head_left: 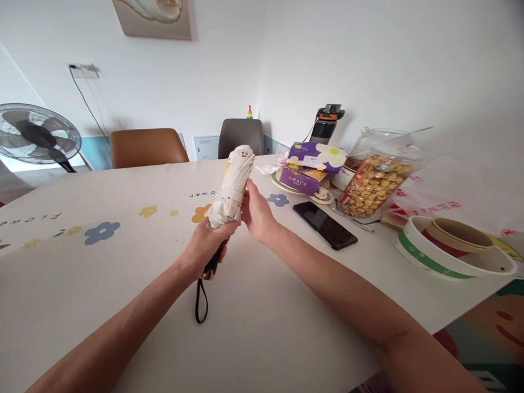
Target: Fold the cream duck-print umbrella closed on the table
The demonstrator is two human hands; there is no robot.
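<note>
A folded white umbrella (233,183) with a small cartoon face near its top is held above the table, tilted a little to the right. A strap runs round its cloth. My left hand (209,245) is wrapped about its lower end, where the cloth meets the black handle. From that handle hangs a black wrist loop (201,305). On the right side of the cloth rests my right hand (257,210), its fingers bent behind the umbrella and mostly hidden.
Right of my hands lies a black phone (325,225). Beyond it are purple boxes (303,177), a snack jar (374,183), a dark bottle (325,124) and a white-green container (434,262). Two chairs (147,147) stand behind the table (135,305); a fan (36,134) is at left.
</note>
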